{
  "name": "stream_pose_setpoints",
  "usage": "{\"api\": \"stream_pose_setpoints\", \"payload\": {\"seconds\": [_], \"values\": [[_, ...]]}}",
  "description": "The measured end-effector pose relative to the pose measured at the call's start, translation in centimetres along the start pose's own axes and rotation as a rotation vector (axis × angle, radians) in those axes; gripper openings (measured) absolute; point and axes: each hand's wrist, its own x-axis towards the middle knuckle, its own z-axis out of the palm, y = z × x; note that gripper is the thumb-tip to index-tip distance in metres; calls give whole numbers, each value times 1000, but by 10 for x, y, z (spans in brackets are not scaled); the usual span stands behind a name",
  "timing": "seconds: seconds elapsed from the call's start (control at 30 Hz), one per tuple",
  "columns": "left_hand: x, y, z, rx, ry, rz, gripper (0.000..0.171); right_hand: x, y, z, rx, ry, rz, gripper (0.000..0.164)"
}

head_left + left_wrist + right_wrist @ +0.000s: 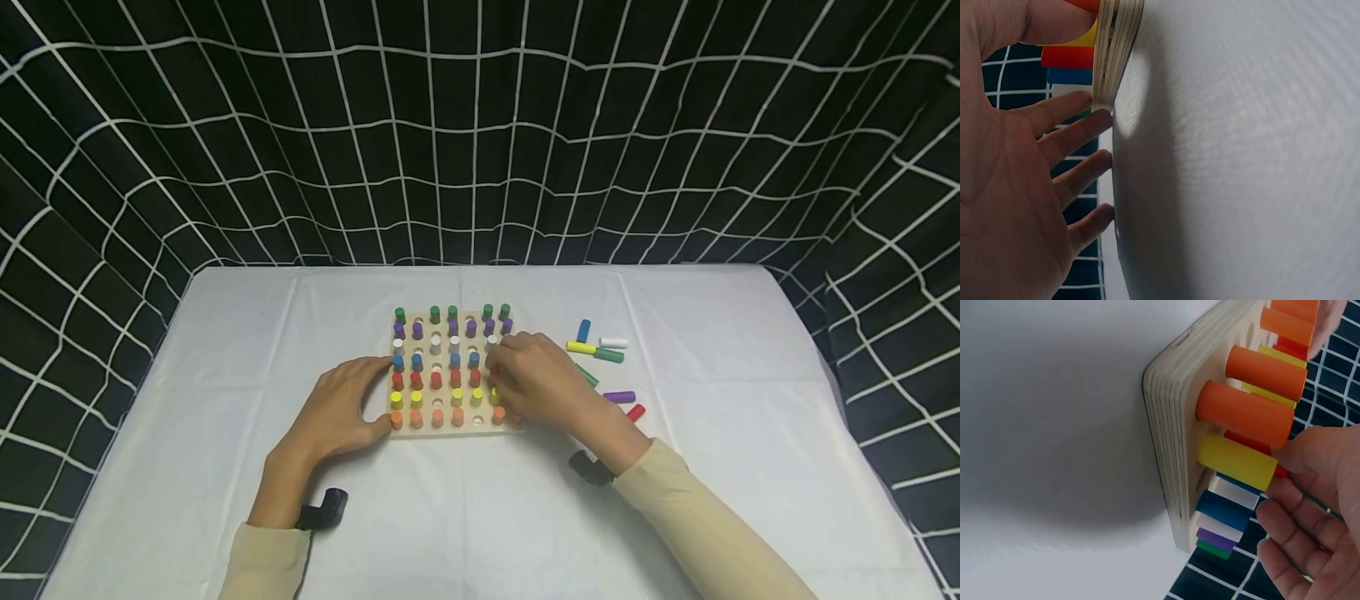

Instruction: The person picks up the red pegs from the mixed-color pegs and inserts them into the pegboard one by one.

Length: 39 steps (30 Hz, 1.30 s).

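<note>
A wooden pegboard (453, 432) lies on the table, with rows of orange, yellow, red, blue, white, purple and green pegs standing in it. Some holes have no peg. My left hand (337, 408) rests against the board's left edge, thumb by the front corner and fingers straight and spread. Over the board's right side, my right hand (543, 379) pinches a red peg (1247, 442) between thumb and index finger. Its other fingers are bent loosely. A yellow peg (1238, 461) and an orange peg (1247, 414) stand close by. In the head view, the right hand hides the pegs beneath it.
Right of the board lie loose pegs: a blue (583, 331), a yellow (581, 347), a white (613, 342), a purple (619, 397), a red (636, 412) and two green ones, partly behind the right forearm. White cloth (450, 525) covers the table; a dark gridded curtain (465, 150) surrounds it.
</note>
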Motion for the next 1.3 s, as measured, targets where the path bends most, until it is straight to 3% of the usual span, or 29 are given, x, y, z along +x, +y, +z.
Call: {"api": "stream_pose_setpoints", "payload": {"seconds": [0.7,1.3], "values": [[-3,1,-1,6,1,-9,85,-20,8,-7,-8,58,40,18],[0,3,0,4,-4,-3,83,-69,50,-12,-23,108,109,19]]}}
